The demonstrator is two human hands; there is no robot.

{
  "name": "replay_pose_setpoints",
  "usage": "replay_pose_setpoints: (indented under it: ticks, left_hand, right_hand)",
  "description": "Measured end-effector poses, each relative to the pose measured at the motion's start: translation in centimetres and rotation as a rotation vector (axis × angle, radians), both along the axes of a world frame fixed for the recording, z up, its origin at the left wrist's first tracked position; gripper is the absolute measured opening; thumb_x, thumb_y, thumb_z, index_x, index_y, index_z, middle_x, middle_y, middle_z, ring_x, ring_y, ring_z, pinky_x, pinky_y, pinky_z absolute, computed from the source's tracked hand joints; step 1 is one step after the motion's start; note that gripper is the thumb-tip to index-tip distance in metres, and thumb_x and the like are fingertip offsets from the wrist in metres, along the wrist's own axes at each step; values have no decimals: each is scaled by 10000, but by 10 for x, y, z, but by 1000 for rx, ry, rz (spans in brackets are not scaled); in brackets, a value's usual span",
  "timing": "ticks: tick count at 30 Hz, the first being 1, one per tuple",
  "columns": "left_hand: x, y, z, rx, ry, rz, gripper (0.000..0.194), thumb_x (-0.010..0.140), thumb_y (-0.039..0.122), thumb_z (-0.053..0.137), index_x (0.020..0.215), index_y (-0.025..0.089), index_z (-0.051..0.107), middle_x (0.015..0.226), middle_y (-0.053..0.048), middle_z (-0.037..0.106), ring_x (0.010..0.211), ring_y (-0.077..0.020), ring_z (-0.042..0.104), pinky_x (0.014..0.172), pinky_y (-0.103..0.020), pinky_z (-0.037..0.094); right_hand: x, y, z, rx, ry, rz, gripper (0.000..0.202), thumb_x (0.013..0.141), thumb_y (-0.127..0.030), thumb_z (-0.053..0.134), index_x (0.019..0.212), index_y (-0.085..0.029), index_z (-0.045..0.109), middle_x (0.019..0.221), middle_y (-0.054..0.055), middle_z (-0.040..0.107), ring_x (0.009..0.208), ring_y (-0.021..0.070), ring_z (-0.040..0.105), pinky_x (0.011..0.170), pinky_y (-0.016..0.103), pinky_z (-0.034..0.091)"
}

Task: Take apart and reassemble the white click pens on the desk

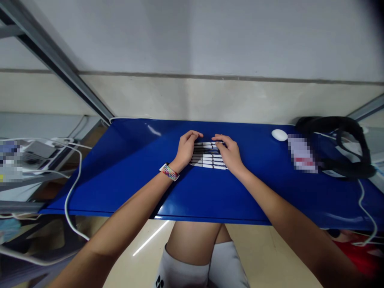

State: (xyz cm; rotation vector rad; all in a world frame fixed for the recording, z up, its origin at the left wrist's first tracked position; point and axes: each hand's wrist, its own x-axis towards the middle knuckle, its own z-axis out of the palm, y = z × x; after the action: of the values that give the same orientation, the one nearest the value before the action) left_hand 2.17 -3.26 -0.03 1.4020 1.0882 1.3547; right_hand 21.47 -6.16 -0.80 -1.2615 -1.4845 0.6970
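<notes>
Several slim white pens with dark bands (207,161) lie side by side on the blue table (126,172), pointing left to right. At their left ends rests my left hand (187,148), its fingers stretched and slightly curved toward the far side, with a patterned band (169,171) on the wrist. My right hand (229,151) flanks the right ends of the pens, fingers also extended and apart from the thumb, which lies at the upper pens. Neither hand is wrapped round a pen. Both hands partly hide the pen ends. A small gap shows between the upper pens and the lower ones.
To the right are a white computer mouse (279,135), a blurred packet (302,154) and a black strapped headset (351,168). A white cable (72,192) hangs past the left edge. Metal posts (64,68) frame the table, with a wall (192,98) behind.
</notes>
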Motion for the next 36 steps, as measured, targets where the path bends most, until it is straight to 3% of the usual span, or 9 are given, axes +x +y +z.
replay_pose_setpoints:
  ticks: [5,9,16,20,25,29,36]
  left_hand:
    - [0,1,1,9,9,6,216,967,285,552,830,223,707,1040,-73,779,1116,-243,699,1086,-391,504]
    - [-2,1,3,41,84,28,224,977,264,528,842,228,704,1025,-61,781,1083,-237,696,1067,-386,496]
    - [-11,9,3,85,149,88,215,965,251,516,867,231,707,1010,-49,770,1033,-233,682,1001,-370,486]
    - [-13,11,2,74,133,101,217,976,251,508,859,232,690,1009,-44,768,1013,-221,679,973,-354,491]
    - [-13,10,3,72,146,97,226,984,238,504,872,227,699,1011,-45,767,998,-220,679,956,-361,495]
    - [-13,10,3,74,150,95,223,991,245,512,873,223,700,1016,-49,765,995,-221,676,964,-368,494]
    - [-14,6,10,88,108,52,198,997,292,553,886,228,704,1035,-53,771,1070,-231,690,1024,-377,504]
  right_hand:
    - [0,-2,3,-27,-81,-1,249,943,-244,613,1077,-268,821,1376,93,781,1553,332,530,1291,602,376]
    - [7,-2,12,67,-169,5,154,934,-254,669,965,-268,820,1349,91,785,1545,357,525,1282,638,376]
    - [3,-19,32,275,-401,487,146,915,-206,744,816,-296,800,1352,56,766,1545,348,511,1259,633,423]
    - [-5,-28,29,286,-468,610,143,887,-190,768,809,-303,810,1392,48,740,1575,333,473,1290,620,406]
    - [-1,-27,33,253,-470,637,61,855,-248,847,846,-298,814,1471,60,693,1600,355,427,1302,647,391]
    - [4,-26,35,226,-499,627,127,779,-234,910,818,-294,805,1477,69,677,1609,382,400,1314,676,358]
    - [3,-24,34,197,-431,621,129,829,-238,858,752,-289,767,1422,46,735,1572,362,458,1274,637,409]
